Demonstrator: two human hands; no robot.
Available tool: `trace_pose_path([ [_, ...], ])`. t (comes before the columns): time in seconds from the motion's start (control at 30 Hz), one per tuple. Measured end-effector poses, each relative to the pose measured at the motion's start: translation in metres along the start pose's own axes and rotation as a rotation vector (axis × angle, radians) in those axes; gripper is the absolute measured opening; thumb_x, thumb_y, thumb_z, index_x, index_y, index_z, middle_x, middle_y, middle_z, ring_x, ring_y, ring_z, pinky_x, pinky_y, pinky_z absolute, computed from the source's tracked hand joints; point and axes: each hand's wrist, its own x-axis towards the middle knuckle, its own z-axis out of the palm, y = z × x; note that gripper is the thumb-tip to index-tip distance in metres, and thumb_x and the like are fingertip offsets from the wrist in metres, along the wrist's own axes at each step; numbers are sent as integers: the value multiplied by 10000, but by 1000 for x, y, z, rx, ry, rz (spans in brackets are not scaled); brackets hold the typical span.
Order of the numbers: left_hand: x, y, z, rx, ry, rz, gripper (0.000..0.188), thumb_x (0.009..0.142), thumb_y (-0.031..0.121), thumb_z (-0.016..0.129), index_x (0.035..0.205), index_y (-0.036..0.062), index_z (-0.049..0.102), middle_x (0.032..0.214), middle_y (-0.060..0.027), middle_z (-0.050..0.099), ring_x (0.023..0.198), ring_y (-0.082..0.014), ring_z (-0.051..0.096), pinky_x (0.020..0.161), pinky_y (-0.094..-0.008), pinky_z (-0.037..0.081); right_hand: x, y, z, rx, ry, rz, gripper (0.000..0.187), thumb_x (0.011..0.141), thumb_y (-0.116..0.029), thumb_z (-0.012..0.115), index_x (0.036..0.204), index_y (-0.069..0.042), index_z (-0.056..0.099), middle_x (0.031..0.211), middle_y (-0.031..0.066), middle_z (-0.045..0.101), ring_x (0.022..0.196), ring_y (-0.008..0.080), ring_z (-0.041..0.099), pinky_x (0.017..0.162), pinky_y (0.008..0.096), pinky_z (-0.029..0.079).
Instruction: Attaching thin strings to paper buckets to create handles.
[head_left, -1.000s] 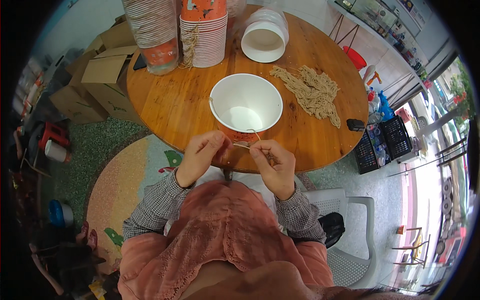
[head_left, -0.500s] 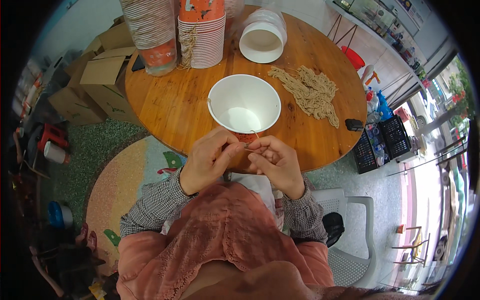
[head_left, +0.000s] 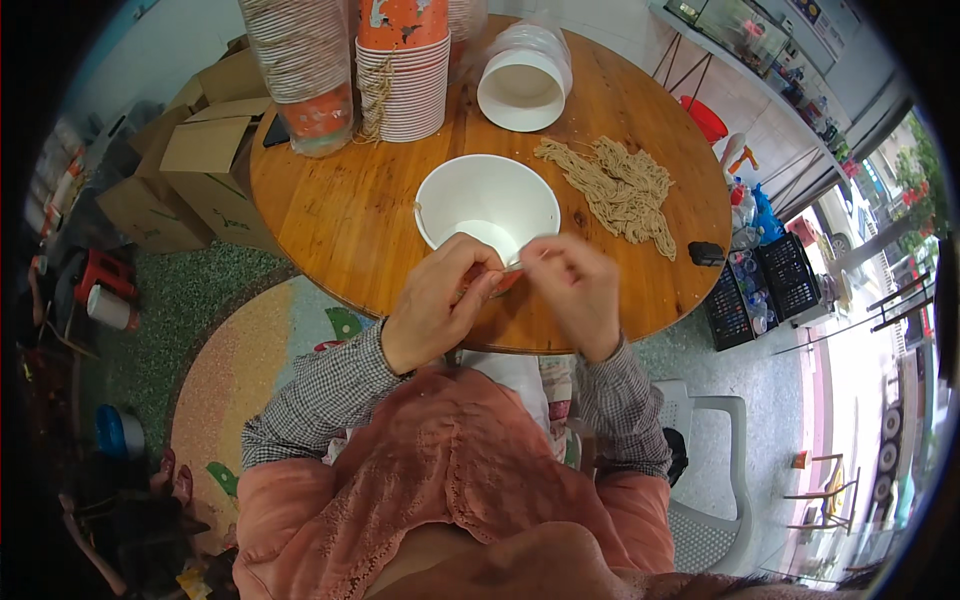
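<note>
A paper bucket [head_left: 487, 190], white inside, stands open at the table's near edge. A short string of twine is attached at its left rim. My left hand [head_left: 440, 305] is in front of the bucket, thumb and forefinger pinched together on a thin piece of twine [head_left: 514, 267]. Beside it my right hand [head_left: 580, 295], smeared by motion, has curled fingers that meet the same twine at its near rim. The twine's exact path between the fingertips is too small to follow. A loose bundle of tan twine [head_left: 620, 190] lies right of the bucket.
Tall stacks of nested buckets [head_left: 403, 90] stand at the back left of the round wooden table [head_left: 330, 240]. A wrapped stack of white buckets [head_left: 522, 90] lies on its side behind. A small black object [head_left: 706, 253] sits at the right edge. Cardboard boxes [head_left: 205, 165] are to the left.
Both hands have moved up toward the bucket's near rim. My right hand has swung slightly right and is blurred. The bucket and the twine bundle stay in place.
</note>
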Motion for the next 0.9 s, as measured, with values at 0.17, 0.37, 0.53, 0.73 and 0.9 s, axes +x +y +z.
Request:
trace_pose_path([
  [0.17,4,-10,19,329,46,209,260,815,46,630,1059,46,542,920,-95,595,866,-272,592,832,-364,443,55,25,-39,466,432,59,111,900,-102,606,947,-1,605,698,-18,551,561,32,476,486,187,403],
  [0.37,-7,-31,-4,543,-10,268,251,755,35,655,993,96,603,899,-38,615,885,-219,592,943,-443,375,63,88,-49,637,582,60,128,909,-124,605,966,-10,585,741,5,566,575,56,502,492,199,433],
  [0.53,-9,-27,-46,653,-41,182,228,755,52,649,978,89,625,923,-49,623,904,-237,584,996,-453,313,25,96,-19,660,578,94,115,918,-114,587,962,-8,581,798,34,590,664,90,563,578,222,484],
  [0.73,-2,-9,-11,523,66,201,252,806,150,665,1016,22,609,930,-117,627,870,-283,583,838,-397,424,-13,72,44,746,407,224,146,944,-121,548,997,14,566,975,104,626,808,143,614,739,278,526],
  [0.9,16,-12,24,551,22,122,234,806,105,661,1019,22,611,882,-132,656,789,-310,598,742,-387,441,-21,80,64,806,422,215,100,933,-59,535,981,24,563,1089,104,601,951,141,589,824,269,502],
])
